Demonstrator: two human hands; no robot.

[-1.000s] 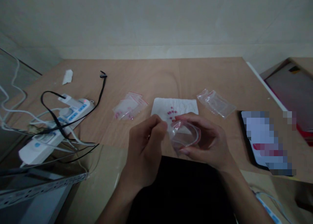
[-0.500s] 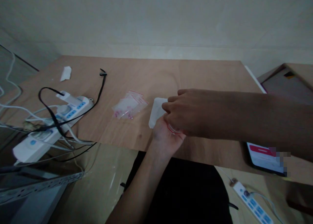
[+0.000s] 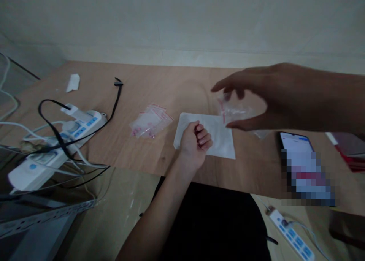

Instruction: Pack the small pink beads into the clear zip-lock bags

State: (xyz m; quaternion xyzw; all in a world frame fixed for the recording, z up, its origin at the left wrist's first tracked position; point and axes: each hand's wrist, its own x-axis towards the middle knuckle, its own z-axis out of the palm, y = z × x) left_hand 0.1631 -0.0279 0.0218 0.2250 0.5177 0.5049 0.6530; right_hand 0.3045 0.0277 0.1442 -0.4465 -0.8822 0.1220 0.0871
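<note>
My left hand (image 3: 196,143) is curled into a loose fist, palm side up, above a white sheet (image 3: 222,145) on the table. Whatever its fingers may hold is hidden. To the right, my right hand (image 3: 253,97) is open, thumb and fingers spread wide. Clear plastic bags (image 3: 235,111) with a red edge show between and under those fingers; I see no firm grip on them. Left of the sheet lies a small pile of clear zip bags (image 3: 152,120) with red seal lines and small pinkish-red contents.
A white power strip (image 3: 88,128) with tangled cables hangs over the table's left edge. A black cable end (image 3: 118,82) and a white scrap (image 3: 73,82) lie farther back. At the right is a phone (image 3: 299,147). Another power strip (image 3: 291,234) is below the table.
My right hand has left my left palm and moved right, its fingers spreading over the bags there. The left hand has curled its fingers. More of the white sheet and phone shows.
</note>
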